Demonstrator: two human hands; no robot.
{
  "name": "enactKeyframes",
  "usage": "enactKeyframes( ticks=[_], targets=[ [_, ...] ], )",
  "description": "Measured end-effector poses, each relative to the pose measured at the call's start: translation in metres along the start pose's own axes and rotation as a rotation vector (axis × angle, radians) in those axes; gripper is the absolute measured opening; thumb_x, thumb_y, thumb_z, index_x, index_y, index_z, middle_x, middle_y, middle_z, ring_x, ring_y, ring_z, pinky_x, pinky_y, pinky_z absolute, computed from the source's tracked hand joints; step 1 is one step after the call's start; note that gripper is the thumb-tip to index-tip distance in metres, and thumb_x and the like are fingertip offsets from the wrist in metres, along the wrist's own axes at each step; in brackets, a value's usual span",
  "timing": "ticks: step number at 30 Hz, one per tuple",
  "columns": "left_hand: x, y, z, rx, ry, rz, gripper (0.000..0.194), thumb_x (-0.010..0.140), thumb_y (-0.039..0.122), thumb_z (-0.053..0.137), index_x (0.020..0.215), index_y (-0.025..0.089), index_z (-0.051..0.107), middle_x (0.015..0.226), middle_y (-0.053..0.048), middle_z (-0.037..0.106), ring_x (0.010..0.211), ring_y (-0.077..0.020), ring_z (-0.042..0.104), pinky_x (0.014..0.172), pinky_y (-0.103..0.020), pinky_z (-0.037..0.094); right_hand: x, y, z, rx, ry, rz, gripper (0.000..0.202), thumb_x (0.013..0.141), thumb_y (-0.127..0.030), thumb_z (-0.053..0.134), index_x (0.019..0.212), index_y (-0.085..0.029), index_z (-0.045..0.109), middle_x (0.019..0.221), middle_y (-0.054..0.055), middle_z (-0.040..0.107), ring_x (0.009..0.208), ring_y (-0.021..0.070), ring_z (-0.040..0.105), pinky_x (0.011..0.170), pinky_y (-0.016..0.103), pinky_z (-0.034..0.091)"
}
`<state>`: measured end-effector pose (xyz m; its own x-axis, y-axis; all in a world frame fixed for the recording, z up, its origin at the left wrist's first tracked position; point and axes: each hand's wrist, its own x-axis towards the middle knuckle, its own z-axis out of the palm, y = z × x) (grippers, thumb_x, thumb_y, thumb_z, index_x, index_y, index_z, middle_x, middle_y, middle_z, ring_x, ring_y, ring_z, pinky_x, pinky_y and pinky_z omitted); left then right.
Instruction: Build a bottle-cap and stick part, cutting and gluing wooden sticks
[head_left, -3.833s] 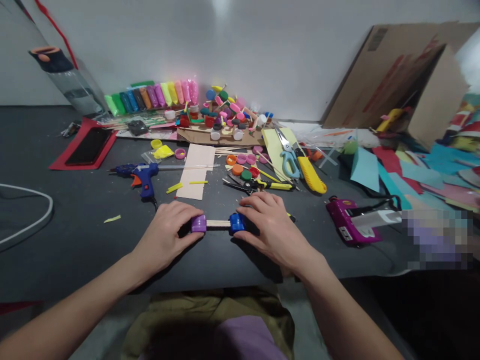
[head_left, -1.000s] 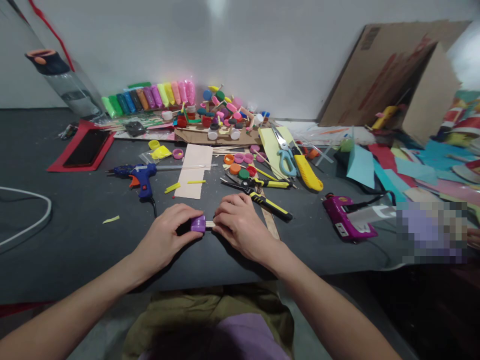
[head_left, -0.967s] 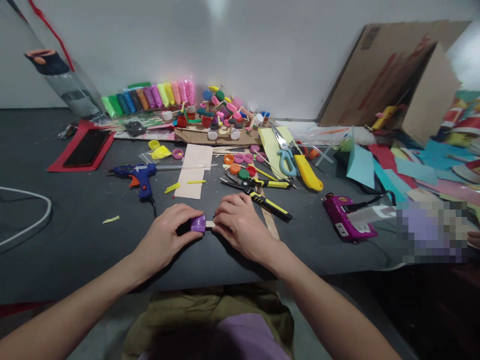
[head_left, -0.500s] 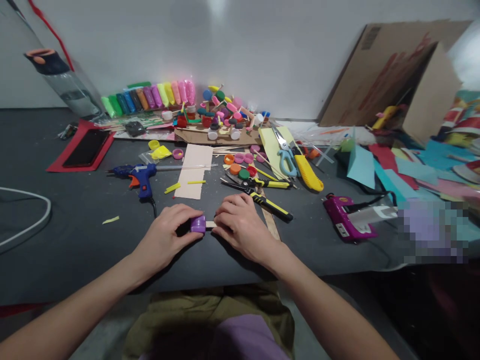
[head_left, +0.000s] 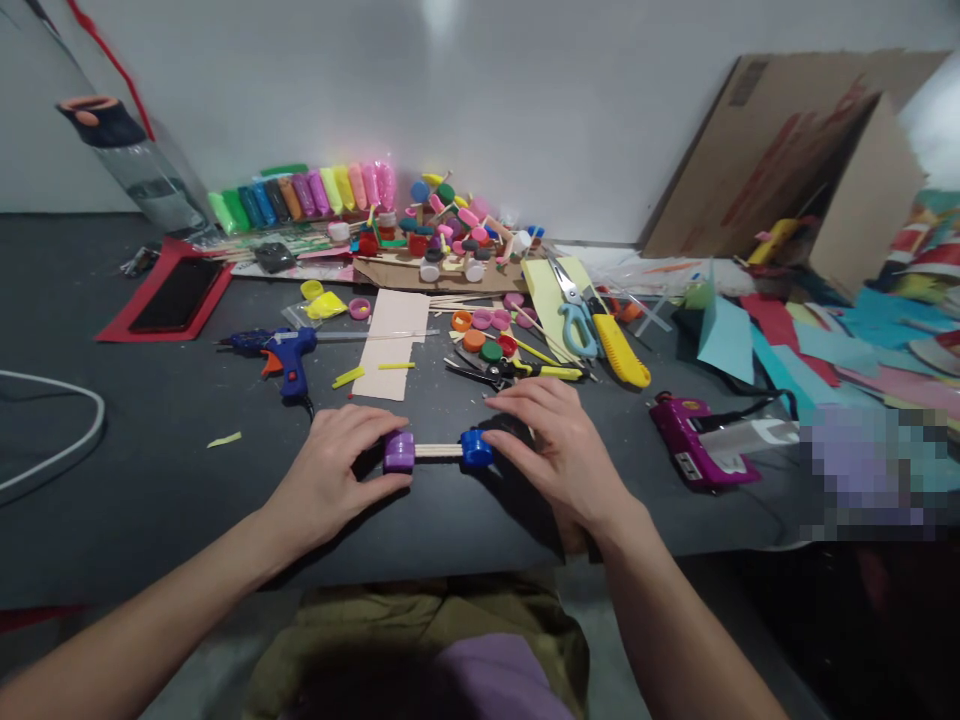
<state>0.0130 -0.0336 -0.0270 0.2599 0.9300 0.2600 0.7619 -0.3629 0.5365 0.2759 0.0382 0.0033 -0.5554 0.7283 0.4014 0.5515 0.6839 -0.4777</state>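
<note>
Near the table's front edge lies a small piece made of pale sticks (head_left: pixel 438 451) with a purple cap (head_left: pixel 399 452) at its left end and a blue cap (head_left: pixel 476 449) at its right end. My left hand (head_left: pixel 337 465) is round the purple cap, thumb below and fingers above it. On the right, my right hand (head_left: pixel 559 445) has its fingers spread, with the thumb tip beside the blue cap and nothing gripped between the fingers.
A blue glue gun (head_left: pixel 289 355), beige card (head_left: pixel 386 345) and black-yellow pliers (head_left: pixel 547 370) lie behind the hands. Farther right are scissors (head_left: pixel 577 320), a yellow cutter (head_left: pixel 621 350) and a magenta device (head_left: pixel 701 440). A bottle (head_left: pixel 142 170) stands back left.
My right hand has moved right and opened off the sticks, uncovering the blue cap. My left hand stays round the purple cap.
</note>
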Motion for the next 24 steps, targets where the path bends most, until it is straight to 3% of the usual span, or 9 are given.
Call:
enactKeyframes(
  ticks=[6,11,19,24],
  targets=[
    [-0.001,0.007,-0.008,-0.032,0.192,0.032,0.025,0.091,0.029,0.061,0.115,0.022,0.060,0.112,-0.007,0.068,0.109,-0.0235,0.059,0.094,-0.040,0.041,-0.022,0.007,0.005,0.047,0.037,0.068,0.022,0.089,-0.034,0.066,0.105,-0.019,0.070,0.101,0.009,0.070,0.097,0.0242,0.061,0.086,0.040,0.049],
    [0.000,0.006,-0.016,-0.054,0.387,0.007,0.019,0.095,0.017,0.049,0.108,0.022,0.062,0.107,-0.006,0.067,0.105,-0.0212,0.059,0.095,-0.040,0.043,-0.036,0.005,0.017,0.048,0.194,0.182,0.014,0.095,-0.027,0.057,0.096,-0.020,0.068,0.089,0.007,0.070,0.085,0.0203,0.065,0.078,0.034,0.050],
    [0.000,-0.004,-0.021,-0.016,0.589,-0.062,0.018,0.093,0.021,0.050,0.104,0.025,0.064,0.104,-0.003,0.069,0.105,-0.0212,0.062,0.100,-0.040,0.044,-0.035,0.009,0.024,-0.014,0.271,0.280,0.019,0.096,-0.028,0.052,0.090,-0.021,0.069,0.083,0.005,0.071,0.078,0.0195,0.067,0.074,0.033,0.051],
    [0.003,-0.012,-0.023,0.014,0.647,-0.061,0.018,0.092,0.022,0.050,0.101,0.023,0.065,0.102,-0.004,0.070,0.106,-0.0218,0.063,0.099,-0.040,0.044,-0.037,0.013,0.028,-0.047,0.231,0.306,0.022,0.096,-0.034,0.057,0.108,-0.017,0.064,0.106,0.006,0.068,0.090,0.0178,0.066,0.080,0.038,0.056]
  ],
)
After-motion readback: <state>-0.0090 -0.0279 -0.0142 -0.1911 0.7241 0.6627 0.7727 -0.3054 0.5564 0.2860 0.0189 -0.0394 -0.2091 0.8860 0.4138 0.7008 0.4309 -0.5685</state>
